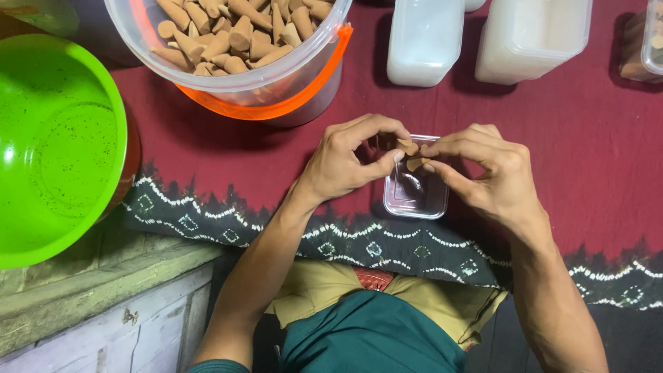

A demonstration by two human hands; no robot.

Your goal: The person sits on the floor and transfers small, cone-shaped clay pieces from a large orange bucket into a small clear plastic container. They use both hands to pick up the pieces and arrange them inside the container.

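Observation:
My left hand and my right hand meet over a small clear plastic box on a maroon cloth. Each hand pinches small tan cone-shaped pieces between thumb and fingertips, right above the box's opening. The box looks nearly empty. A clear bucket with an orange handle, filled with several of the same tan cones, stands at the top left of the cloth.
A large bright green bowl sits at the left edge. Two white rectangular containers stand at the top, and a clear container with cones is at the top right. A wooden ledge lies lower left.

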